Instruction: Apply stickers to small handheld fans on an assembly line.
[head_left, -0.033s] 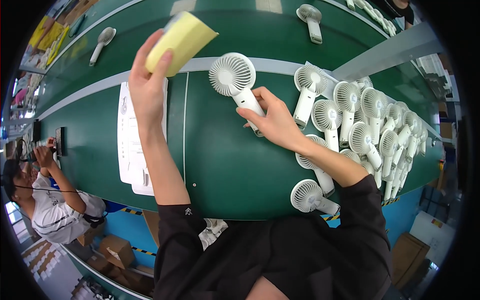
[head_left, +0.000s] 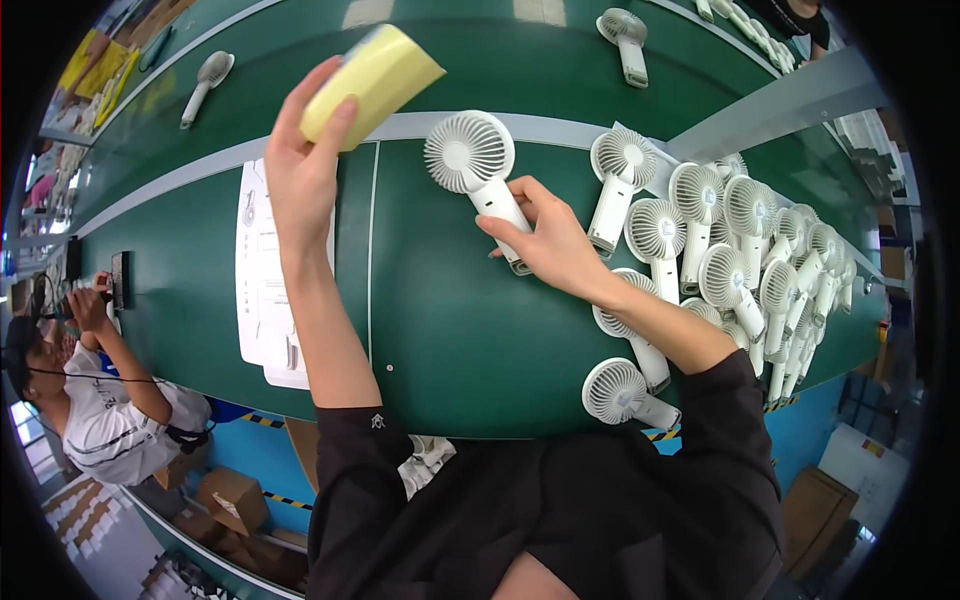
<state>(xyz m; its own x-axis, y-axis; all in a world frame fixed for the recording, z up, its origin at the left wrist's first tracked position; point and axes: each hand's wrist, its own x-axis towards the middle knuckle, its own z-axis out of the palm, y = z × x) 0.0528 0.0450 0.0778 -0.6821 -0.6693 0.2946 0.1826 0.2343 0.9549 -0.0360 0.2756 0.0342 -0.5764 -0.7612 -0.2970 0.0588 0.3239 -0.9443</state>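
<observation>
left hand (head_left: 305, 170) wrapped round yellow block (head_left: 378, 85), 11 o'clock, block partly hiding it; right hand (head_left: 545, 238) curled on fan (head_left: 480, 178), 12 o'clock. fan pile (head_left: 749, 207), 3 o'clock: overlapping, some behind right forearm (head_left: 670, 325), count unclear.

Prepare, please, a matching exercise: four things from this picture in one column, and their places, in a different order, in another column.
Things:
1. yellow item
2. single white fan
3. white printed paper
4. crowded group of fans

Places:
A. on the green table, toward the right
B. in the left hand
C. on the green table, toward the left
D. in the right hand

Right pairs: 1-B, 2-D, 3-C, 4-A.
</observation>
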